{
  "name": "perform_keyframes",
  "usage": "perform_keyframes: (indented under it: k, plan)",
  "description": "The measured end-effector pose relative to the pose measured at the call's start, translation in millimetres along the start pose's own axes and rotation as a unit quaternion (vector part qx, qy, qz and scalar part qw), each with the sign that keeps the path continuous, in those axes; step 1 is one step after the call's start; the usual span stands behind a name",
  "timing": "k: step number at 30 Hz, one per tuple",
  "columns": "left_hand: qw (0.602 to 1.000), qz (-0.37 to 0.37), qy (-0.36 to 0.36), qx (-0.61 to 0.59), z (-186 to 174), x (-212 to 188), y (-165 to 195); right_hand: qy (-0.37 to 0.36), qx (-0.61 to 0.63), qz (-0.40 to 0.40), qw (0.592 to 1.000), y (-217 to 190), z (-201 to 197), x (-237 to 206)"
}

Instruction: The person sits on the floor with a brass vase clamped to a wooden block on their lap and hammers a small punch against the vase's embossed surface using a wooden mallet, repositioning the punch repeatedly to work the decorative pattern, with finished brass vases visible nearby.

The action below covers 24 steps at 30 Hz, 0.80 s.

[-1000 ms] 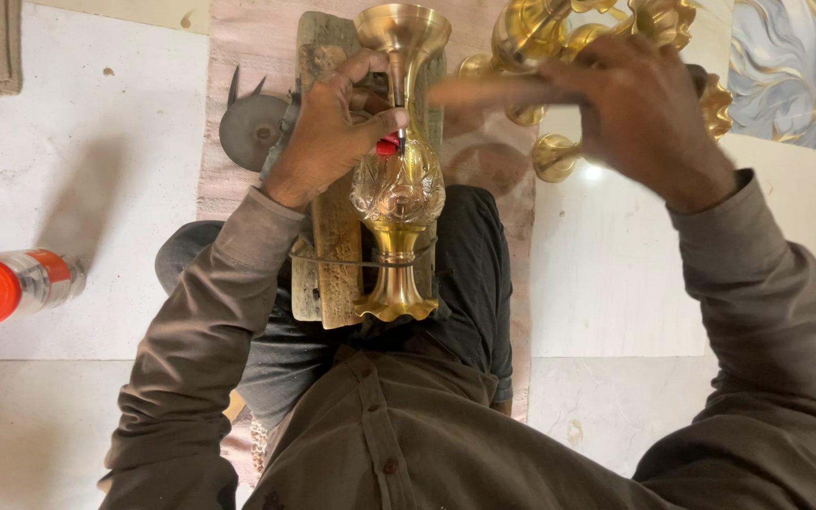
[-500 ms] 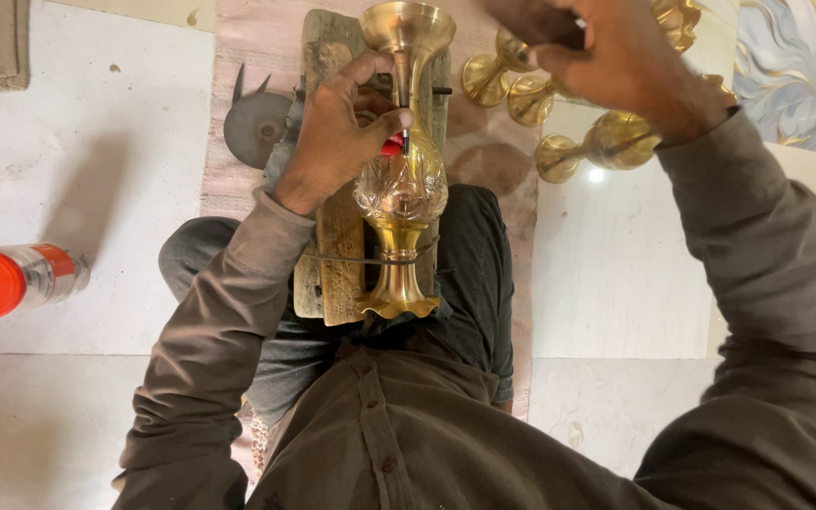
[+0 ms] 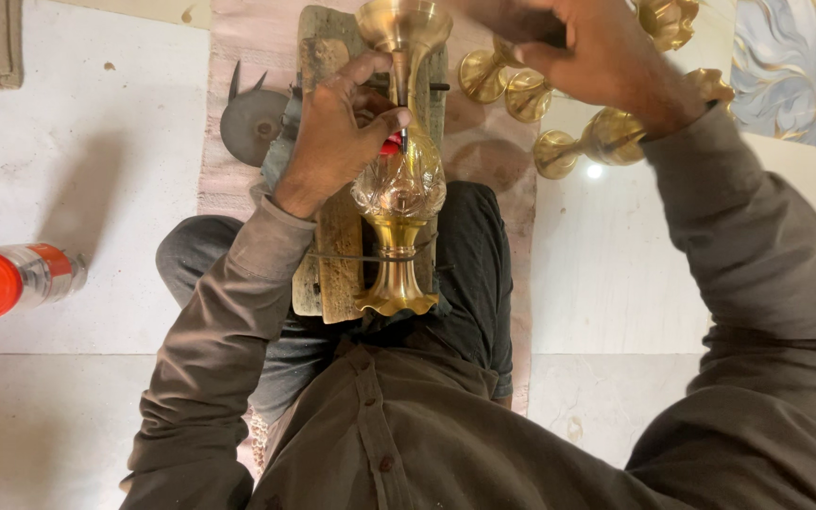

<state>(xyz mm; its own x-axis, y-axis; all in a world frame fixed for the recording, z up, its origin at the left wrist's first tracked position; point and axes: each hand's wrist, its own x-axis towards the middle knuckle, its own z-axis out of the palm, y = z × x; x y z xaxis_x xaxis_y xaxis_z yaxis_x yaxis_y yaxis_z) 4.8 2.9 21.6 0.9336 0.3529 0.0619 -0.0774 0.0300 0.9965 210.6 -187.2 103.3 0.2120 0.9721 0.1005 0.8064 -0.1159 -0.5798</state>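
One brass vase (image 3: 399, 161), its belly cut with a bright pattern, lies lengthwise on a wooden block (image 3: 337, 255) across the seated person's lap, mouth pointing away and flared foot toward the body, with a thin dark band crossing its stem and the wood. The left hand (image 3: 332, 142) curls over the neck and upper belly, fingers closed around a small red-handled tool (image 3: 391, 144) whose tip meets the metal; the grip looks firm but sits to one side only. The right hand (image 3: 583, 52) is raised well apart from the vase, above a cluster of smaller brass pieces (image 3: 521, 90) on the floor, and whether it is closed on one of them I cannot tell, since the fingers are blurred. I judge the main hazard to be the round body rolling on the block under tool pressure with only one hand steadying it, which could skid the tip across the pattern or toward the thumb. A circular saw blade (image 3: 252, 123) lies just beside the left forearm, and a red-capped jar (image 3: 7, 281) rests on its side on the pale floor (image 3: 77, 416), well apart
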Motion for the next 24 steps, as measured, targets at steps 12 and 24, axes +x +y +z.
perform_keyframes:
  k: [12,24]
  plan:
    - [1.0,-0.001,0.002,0.018,0.7,-1.9,-0.9,0.016,-0.005,-0.071,0.997,1.2,3.1,-1.5]
    - [0.995,0.054,0.051,0.072,5.8,-7.2,-4.9,0.013,-0.174,0.0,0.985,-6.8,3.0,-1.7]
